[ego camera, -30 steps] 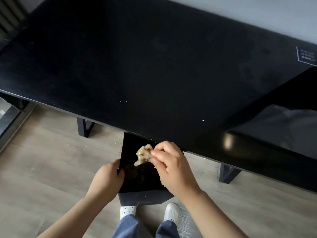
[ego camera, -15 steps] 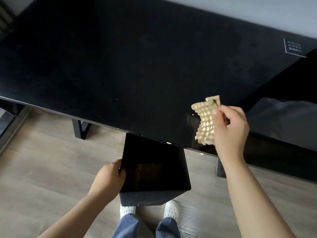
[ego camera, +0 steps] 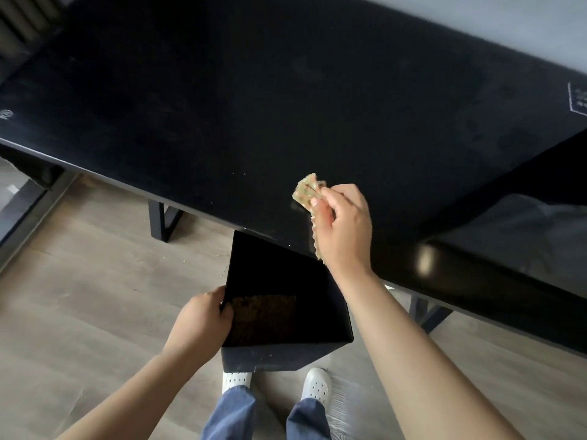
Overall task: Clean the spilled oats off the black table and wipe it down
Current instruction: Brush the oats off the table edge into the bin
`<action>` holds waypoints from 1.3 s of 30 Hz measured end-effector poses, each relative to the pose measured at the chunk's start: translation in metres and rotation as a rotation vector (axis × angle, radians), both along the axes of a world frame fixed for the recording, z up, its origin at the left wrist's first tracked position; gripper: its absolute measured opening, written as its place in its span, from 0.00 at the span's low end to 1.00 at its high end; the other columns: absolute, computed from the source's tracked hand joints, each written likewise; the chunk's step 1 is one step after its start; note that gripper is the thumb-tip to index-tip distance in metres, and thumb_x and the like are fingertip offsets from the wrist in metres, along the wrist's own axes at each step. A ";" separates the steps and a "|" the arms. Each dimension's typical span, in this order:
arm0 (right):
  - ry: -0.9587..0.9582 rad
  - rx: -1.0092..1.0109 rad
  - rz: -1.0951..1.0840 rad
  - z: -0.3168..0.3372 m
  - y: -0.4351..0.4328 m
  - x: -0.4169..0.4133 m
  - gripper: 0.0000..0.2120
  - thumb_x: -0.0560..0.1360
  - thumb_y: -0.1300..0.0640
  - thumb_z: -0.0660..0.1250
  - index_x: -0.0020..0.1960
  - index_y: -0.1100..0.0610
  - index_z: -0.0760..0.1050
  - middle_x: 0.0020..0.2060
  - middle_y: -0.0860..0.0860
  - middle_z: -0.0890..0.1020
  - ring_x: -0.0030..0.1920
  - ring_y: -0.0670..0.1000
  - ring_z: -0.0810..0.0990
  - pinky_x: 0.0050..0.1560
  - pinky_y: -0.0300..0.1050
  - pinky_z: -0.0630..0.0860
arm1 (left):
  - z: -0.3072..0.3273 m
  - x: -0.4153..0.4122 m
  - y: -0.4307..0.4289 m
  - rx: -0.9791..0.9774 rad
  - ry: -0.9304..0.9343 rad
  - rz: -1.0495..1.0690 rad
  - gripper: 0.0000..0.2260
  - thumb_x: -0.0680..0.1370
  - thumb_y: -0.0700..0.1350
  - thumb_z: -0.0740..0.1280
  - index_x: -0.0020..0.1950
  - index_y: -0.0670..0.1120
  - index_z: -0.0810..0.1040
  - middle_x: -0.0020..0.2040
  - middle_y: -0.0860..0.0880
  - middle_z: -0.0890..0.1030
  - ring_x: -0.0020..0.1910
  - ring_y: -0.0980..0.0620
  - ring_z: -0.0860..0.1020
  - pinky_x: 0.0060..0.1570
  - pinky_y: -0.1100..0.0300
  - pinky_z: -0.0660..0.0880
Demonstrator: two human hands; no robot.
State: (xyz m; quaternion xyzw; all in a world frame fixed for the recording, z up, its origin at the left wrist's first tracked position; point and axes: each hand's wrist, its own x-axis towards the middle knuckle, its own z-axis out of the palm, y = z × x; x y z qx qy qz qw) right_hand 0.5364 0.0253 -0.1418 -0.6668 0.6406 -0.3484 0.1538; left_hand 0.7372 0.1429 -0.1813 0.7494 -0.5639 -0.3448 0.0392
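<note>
My right hand (ego camera: 341, 227) pinches a small yellowish patterned cloth (ego camera: 306, 192) just above the front edge of the black table (ego camera: 254, 106). A few tiny pale oat specks (ego camera: 239, 173) lie on the table near that edge. Below the edge, my left hand (ego camera: 203, 315) grips the left rim of a black square bin (ego camera: 330, 312) held under the tabletop. Brownish oats (ego camera: 263, 319) cover the bin's bottom.
Wood-look floor (ego camera: 95, 296) lies under the table, with a few crumbs near the table's black leg (ego camera: 162, 220). My white shoes (ego camera: 316, 384) and blue trousers show below the bin. A white printed label (ego camera: 576, 103) sits at the table's right end.
My right hand lifted the cloth out of the bin, up and to the right, and now holds it over the table's front edge. The left hand kept its grip on the bin.
</note>
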 end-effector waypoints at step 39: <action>0.051 0.010 0.459 0.002 -0.023 0.123 0.05 0.75 0.59 0.67 0.47 0.60 0.80 0.44 0.48 0.75 0.45 0.46 0.72 0.42 0.30 0.67 | 0.002 0.086 -0.010 -0.027 0.011 0.123 0.12 0.77 0.39 0.60 0.58 0.45 0.77 0.36 0.48 0.77 0.33 0.49 0.72 0.27 0.64 0.64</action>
